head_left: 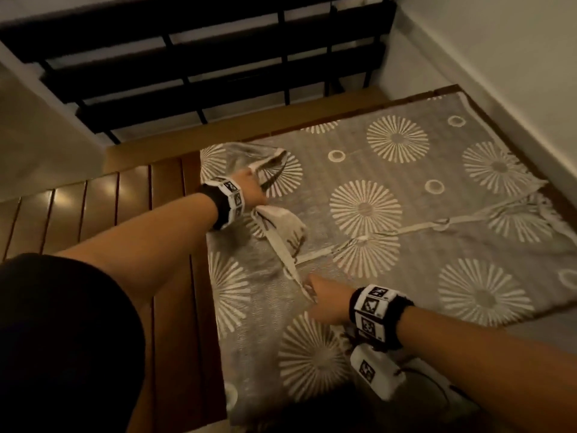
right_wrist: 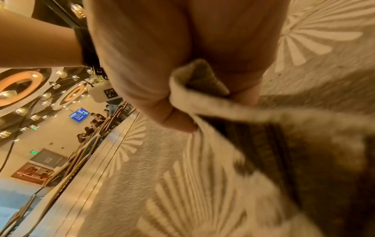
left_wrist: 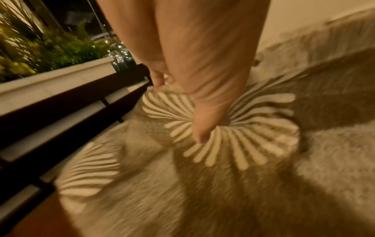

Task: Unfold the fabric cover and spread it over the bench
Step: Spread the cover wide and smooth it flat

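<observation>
A grey fabric cover (head_left: 421,260) with white sunburst patterns lies over the right part of a brown slatted wooden bench (head_left: 103,207). Its left portion is still folded back on itself, with a pale hem running diagonally between my hands. My left hand (head_left: 251,190) grips the bunched far-left fold of the cover (left_wrist: 223,184), thumb and fingers (left_wrist: 199,134) curled into the cloth. My right hand (head_left: 321,295) pinches the hem nearer to me. In the right wrist view the hem of the cover (right_wrist: 182,184) passes between thumb and fingers of that hand (right_wrist: 182,112).
The bench slats at the left are bare wood. A black slatted railing (head_left: 218,73) runs behind the bench, with a planter of green plants (left_wrist: 40,48) beyond it. A white wall (head_left: 499,57) borders the right side. A black sleeve (head_left: 62,339) fills the lower left.
</observation>
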